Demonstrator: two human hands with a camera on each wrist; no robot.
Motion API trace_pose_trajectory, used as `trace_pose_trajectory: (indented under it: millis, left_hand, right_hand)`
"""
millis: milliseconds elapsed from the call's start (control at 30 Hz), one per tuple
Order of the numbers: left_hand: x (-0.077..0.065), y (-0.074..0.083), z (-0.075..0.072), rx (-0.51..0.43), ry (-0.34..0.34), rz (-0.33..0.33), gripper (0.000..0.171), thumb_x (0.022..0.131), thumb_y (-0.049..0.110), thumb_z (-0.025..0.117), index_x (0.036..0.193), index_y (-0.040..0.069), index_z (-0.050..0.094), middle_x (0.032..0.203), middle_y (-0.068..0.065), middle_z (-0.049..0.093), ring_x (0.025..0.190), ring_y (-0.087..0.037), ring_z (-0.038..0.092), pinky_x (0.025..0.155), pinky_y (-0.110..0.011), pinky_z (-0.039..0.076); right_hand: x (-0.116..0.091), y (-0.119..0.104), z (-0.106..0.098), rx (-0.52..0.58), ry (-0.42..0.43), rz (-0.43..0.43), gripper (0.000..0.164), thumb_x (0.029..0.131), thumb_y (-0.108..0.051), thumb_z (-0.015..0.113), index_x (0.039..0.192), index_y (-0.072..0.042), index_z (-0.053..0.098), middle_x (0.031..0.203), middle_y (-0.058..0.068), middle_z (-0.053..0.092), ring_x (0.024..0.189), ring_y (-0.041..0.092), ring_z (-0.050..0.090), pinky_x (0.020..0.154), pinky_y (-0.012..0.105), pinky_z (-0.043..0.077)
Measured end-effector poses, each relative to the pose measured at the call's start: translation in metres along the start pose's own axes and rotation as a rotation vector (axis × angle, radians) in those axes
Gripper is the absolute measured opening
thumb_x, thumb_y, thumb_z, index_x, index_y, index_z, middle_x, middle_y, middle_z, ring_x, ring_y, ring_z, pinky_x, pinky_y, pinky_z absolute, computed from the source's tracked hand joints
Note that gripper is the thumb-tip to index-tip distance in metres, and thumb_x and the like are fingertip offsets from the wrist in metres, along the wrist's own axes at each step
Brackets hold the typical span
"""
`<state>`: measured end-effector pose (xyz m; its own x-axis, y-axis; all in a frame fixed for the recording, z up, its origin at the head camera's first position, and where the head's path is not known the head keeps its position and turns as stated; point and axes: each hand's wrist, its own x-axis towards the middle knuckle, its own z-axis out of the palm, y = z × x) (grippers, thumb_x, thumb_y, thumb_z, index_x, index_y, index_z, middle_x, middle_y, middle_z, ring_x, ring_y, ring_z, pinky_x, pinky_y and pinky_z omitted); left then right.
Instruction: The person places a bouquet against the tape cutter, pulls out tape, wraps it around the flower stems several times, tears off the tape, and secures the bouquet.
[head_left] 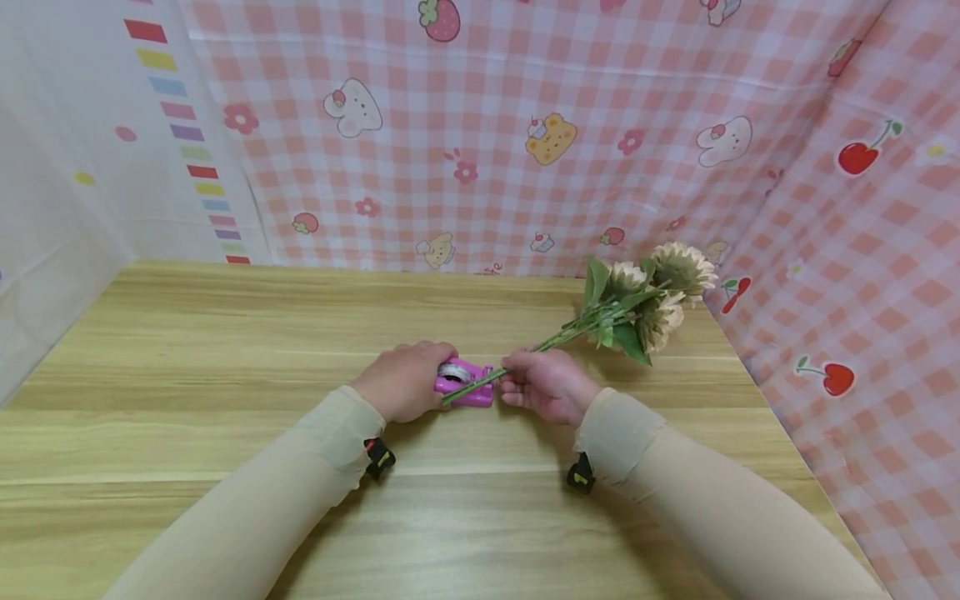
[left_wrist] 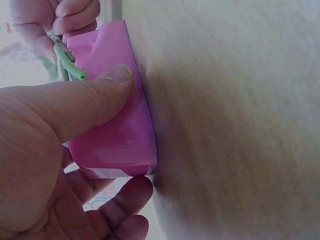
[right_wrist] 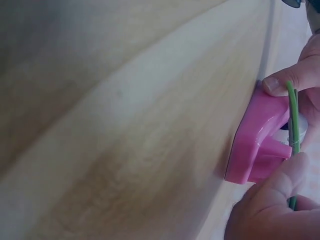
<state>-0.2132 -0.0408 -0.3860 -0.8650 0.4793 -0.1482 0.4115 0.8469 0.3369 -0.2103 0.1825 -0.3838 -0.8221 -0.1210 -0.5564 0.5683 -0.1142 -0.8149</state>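
Note:
A pink tape dispenser (head_left: 474,395) with a roll of clear tape (head_left: 454,372) sits on the wooden table. My left hand (head_left: 405,381) grips its left end; in the left wrist view the thumb presses along the pink side and the fingers curl under the far end. With my right hand (head_left: 551,385) I pinch the green stems (head_left: 558,337) of a bunch of pale flowers (head_left: 678,271). The cut stem ends cross over the dispenser, near my left thumb. Leaves and blossoms point to the back right.
The wooden table (head_left: 225,358) runs back to a pink checked cloth (head_left: 487,108) with printed cartoons. Another cloth wall (head_left: 862,275) with cherries borders the right side, close to the blossoms. White cloth (head_left: 67,208) hangs on the left.

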Motion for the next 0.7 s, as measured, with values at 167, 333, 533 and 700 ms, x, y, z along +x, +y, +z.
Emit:
trace_pose_trajectory:
  millis: [167, 333, 533, 700]
  left_hand:
    - [-0.0007, -0.0003, -0.0001, 0.001, 0.001, 0.001, 0.058, 0.092, 0.031, 0.082, 0.144, 0.018, 0.058, 0.137, -0.006, 0.066, 0.119, -0.031, 0.064, 0.108, -0.050, 0.052]
    - [-0.0004, -0.0008, 0.0009, -0.001, 0.005, 0.005, 0.059, 0.092, 0.032, 0.082, 0.144, 0.017, 0.058, 0.138, -0.006, 0.066, 0.121, -0.032, 0.064, 0.109, -0.051, 0.051]
    - [0.0000, -0.0007, 0.0009, -0.005, 0.005, 0.008, 0.059, 0.092, 0.033, 0.083, 0.143, 0.017, 0.058, 0.138, -0.006, 0.066, 0.121, -0.031, 0.064, 0.109, -0.050, 0.051]
    - [0.0000, -0.0004, 0.0006, -0.005, 0.005, 0.009, 0.061, 0.091, 0.034, 0.084, 0.143, 0.017, 0.058, 0.138, -0.006, 0.066, 0.121, -0.032, 0.064, 0.109, -0.051, 0.051]
  right_hand:
    - [-0.0014, -0.0005, -0.0008, 0.023, -0.009, -0.024, 0.015, 0.105, -0.001, 0.055, 0.092, -0.008, 0.052, 0.078, 0.005, 0.065, 0.067, 0.012, 0.065, 0.069, 0.023, 0.063]
    - [-0.0020, -0.0014, 0.0004, 0.045, 0.005, -0.039, 0.018, 0.104, 0.002, 0.055, 0.090, -0.009, 0.049, 0.078, 0.005, 0.065, 0.068, 0.012, 0.066, 0.070, 0.024, 0.063]
    - [-0.0038, -0.0027, 0.0020, 0.041, 0.004, -0.045, 0.020, 0.102, 0.004, 0.055, 0.090, -0.009, 0.047, 0.079, 0.005, 0.065, 0.068, 0.013, 0.066, 0.072, 0.025, 0.064]
    - [-0.0042, -0.0022, -0.0001, 0.056, 0.005, -0.029, 0.020, 0.104, 0.004, 0.054, 0.090, -0.008, 0.047, 0.083, 0.007, 0.067, 0.072, 0.014, 0.067, 0.076, 0.026, 0.064]
